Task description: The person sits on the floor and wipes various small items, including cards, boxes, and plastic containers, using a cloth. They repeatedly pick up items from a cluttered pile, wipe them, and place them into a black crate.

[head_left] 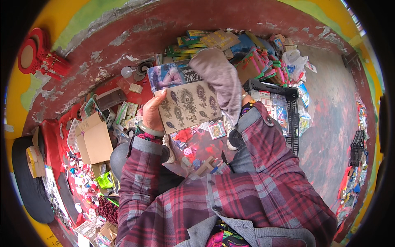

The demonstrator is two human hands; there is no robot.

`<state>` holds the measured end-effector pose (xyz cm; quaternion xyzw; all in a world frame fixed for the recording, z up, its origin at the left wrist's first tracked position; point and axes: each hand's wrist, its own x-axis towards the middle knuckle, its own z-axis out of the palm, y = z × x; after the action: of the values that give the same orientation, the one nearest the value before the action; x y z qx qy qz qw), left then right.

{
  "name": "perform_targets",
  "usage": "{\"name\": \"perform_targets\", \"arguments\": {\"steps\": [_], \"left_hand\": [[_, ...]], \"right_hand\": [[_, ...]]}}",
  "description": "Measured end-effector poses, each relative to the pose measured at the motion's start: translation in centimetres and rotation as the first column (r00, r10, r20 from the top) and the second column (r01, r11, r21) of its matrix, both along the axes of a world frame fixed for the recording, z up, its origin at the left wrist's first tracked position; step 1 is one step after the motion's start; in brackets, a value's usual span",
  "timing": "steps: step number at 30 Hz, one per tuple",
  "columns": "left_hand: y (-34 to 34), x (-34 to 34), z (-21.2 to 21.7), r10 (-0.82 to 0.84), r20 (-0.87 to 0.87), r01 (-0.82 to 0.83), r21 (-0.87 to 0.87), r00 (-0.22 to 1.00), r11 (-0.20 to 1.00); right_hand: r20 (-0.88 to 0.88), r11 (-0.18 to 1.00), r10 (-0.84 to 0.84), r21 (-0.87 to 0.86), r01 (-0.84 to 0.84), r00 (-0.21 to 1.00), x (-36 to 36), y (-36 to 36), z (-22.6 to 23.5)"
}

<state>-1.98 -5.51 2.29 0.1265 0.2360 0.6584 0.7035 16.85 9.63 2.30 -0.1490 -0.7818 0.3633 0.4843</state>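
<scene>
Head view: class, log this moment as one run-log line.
left hand: holds sheet pack | right hand: grey cloth over it, on pack's right edge | box: left, open

My left hand [153, 113] holds a shiny paper sheet [187, 105] in see-through plastic. My right hand [218, 78] rubs it with a soft grey cloth [224, 82]. My sleeves [263, 140] are fuzzy checked cloth.

L hand [153, 114] grips the left edge of a flat sheet pack [187, 103] w/ feather patterns, thumb on its front; R hand [218, 80], in a grey cloth, presses on the pack's upper right. Open cardboard box [94, 140] sits left of the L forearm; black crate [288, 119] at right, stacked packets [214, 41] beyond.
</scene>
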Motion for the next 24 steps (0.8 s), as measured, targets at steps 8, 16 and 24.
{"name": "perform_targets", "arguments": {"steps": [8,16,24], "left_hand": [[0.7,0.5,-1.0,0.064,0.036,-0.065,0.020,0.997,0.998],[0.6,0.0,1.1,0.099,0.118,-0.108,0.073,0.988,0.991],[0.7,-1.8,0.9,0.136,0.157,-0.149,0.072,0.978,0.986]], "right_hand": [[0.153,0.931,0.217,-0.328,-0.157,0.964,1.1,0.2,0.2],[0.009,0.740,0.230,-0.652,-0.168,0.973,1.7,0.9,2.0],[0.486,0.972,-0.039,0.222,-0.080,0.873,1.7,1.3,-1.4]]}}
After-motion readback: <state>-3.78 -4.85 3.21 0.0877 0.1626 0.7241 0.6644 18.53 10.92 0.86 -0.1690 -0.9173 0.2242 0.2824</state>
